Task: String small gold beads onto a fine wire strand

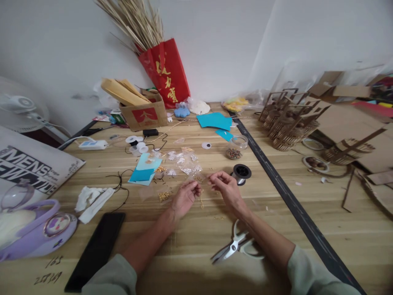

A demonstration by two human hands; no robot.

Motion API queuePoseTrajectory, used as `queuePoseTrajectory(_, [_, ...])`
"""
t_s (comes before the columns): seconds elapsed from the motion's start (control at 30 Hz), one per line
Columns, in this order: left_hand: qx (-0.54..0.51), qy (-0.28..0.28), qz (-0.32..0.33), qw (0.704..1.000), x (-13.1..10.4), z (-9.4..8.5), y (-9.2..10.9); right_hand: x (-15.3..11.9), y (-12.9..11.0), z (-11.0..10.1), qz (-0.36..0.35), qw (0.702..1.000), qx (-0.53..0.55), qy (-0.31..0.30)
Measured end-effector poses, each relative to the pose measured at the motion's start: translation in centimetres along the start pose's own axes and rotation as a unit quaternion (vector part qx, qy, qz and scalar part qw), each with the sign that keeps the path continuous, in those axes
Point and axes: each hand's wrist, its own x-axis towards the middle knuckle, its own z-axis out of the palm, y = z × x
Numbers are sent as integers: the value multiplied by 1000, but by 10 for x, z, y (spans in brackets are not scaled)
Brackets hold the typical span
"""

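My left hand (pixel 186 197) is closed in a pinch over the middle of the table. Close beside it, my right hand (pixel 226 189) also pinches, its fingertips pointing at the left ones. What either holds is too small to make out. Just below the left fingertips is a thin line of small gold pieces (pixel 202 201); whether it hangs or lies there I cannot tell. A pile of gold beads (pixel 166 196) lies left of my left hand. Small clear bags with silver pieces (pixel 187 164) are beyond the hands. By my right hand stands a black-rimmed spool (pixel 242 171) of fine thread or wire.
White-handled scissors (pixel 233 246) lie below my right forearm. A glass jar of beads (pixel 236 152) and blue sheets (pixel 214 121) are farther back. At left are a black phone-like slab (pixel 96 250) and a purple container (pixel 39 233). Cardboard baskets (pixel 285 123) stand at right.
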Motion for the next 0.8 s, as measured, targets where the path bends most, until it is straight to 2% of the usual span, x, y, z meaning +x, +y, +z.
queuePoseTrajectory(0.17, [-9, -10, -8, 1000, -1, 1, -2, -4, 0, 6, 56, 989, 138, -5])
queuePoseTrajectory(0.3, [-20, -15, -6, 1000, -1, 0, -3, -6, 0, 9, 66, 988, 126, -52])
queuePoseTrajectory(0.4, [-12, -34, -3, 999, -1, 0, -4, -7, 2, 8, 63, 992, 36, -100])
queuePoseTrajectory(0.5, [-13, -41, -10, 999, -2, 1, -5, -9, 2, 6, 0, 987, -101, -122])
queuePoseTrajectory(0.63, [-12, -35, -14, 999, -2, 1, -8, -14, -1, 5, -94, 952, -259, -133])
queuePoseTrajectory(0.8, [-1, -44, -15, 999, -1, 0, -11, -15, -2, 4, -161, 911, -354, -140])
